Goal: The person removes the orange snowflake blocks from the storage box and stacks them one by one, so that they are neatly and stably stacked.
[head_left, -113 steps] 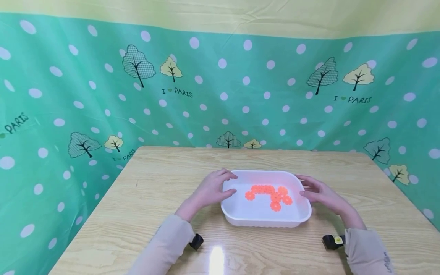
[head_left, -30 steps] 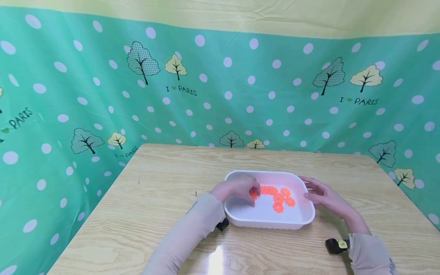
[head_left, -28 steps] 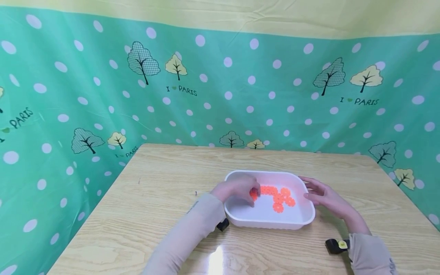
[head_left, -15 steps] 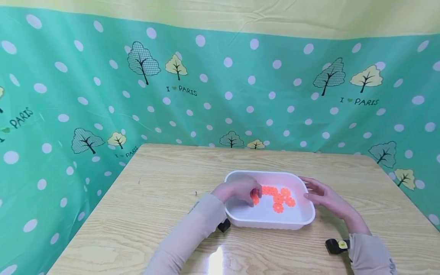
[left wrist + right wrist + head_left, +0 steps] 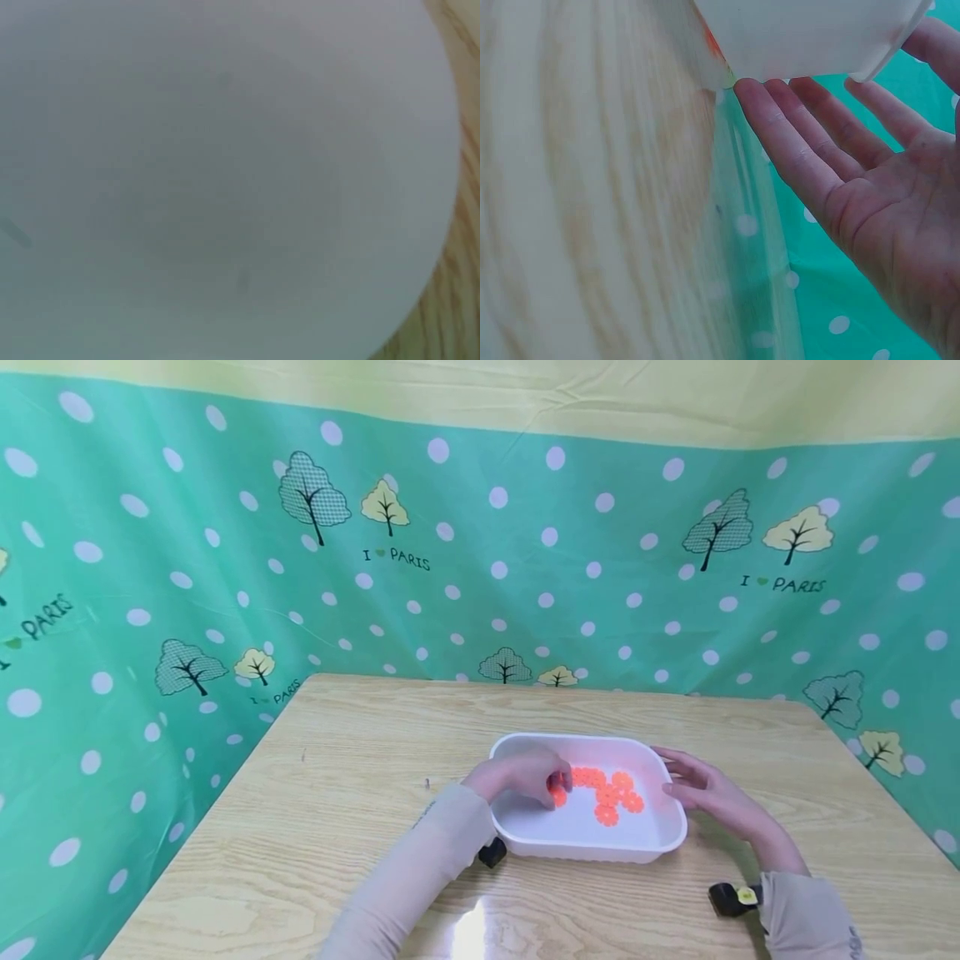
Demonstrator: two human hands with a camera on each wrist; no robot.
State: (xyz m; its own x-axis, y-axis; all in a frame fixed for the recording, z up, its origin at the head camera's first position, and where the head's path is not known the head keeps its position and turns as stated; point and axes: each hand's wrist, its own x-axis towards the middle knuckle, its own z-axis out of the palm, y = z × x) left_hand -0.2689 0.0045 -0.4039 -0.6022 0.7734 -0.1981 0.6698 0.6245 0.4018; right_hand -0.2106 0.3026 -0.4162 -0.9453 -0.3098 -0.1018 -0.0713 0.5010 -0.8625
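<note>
A shallow white plastic tub [image 5: 592,850] stands on the table, holding several notched orange snowflake building discs [image 5: 607,815] that form a bent, joined cluster. My left hand [image 5: 527,774] reaches in over the left rim, fingers bent down, and pinches the orange disc [image 5: 557,796] at the cluster's left end; the hand partly covers it. With the thumb at the rim and the fingers along the outer wall, my right hand [image 5: 697,782] holds the tub's right end. In the right wrist view the right fingertips [image 5: 750,91] meet that wall. Tub plastic fills most of the left wrist view.
The wood-grain table [image 5: 360,743] extends around the tub. A green dotted curtain [image 5: 450,552] hangs behind and beside it. Black wrist cameras sit below the left sleeve [image 5: 420,868] and the right sleeve [image 5: 806,914].
My left hand has gone from the tub's left rim to the disc at the cluster's left end. That disc has shifted slightly toward me in the last second. My right hand stays put.
</note>
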